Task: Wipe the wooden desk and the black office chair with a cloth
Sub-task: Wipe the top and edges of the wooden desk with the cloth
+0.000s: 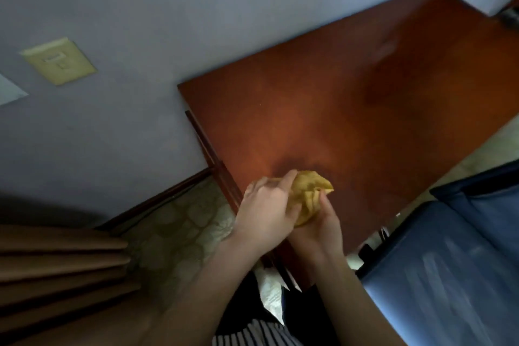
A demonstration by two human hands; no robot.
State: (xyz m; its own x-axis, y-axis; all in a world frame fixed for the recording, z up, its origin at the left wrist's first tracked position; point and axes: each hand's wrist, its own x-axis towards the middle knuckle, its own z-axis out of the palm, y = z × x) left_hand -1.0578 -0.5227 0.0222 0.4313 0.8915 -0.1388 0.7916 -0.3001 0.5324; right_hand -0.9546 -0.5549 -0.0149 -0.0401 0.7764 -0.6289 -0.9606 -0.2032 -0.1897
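Over the near left corner of the worktop (365, 87), both grips hold the yellow cloth (310, 189).
Your left grip (264, 205) curls over its top and your right grip (318, 223) cups it from below, hiding the underside. Open wood runs rightward along the wall (140, 22); the chair (449, 275), blurred and cut off at right, stands near the front edge.

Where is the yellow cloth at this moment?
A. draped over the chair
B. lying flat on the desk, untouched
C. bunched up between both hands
C: the left hand and the right hand both grip the crumpled cloth above the desk.
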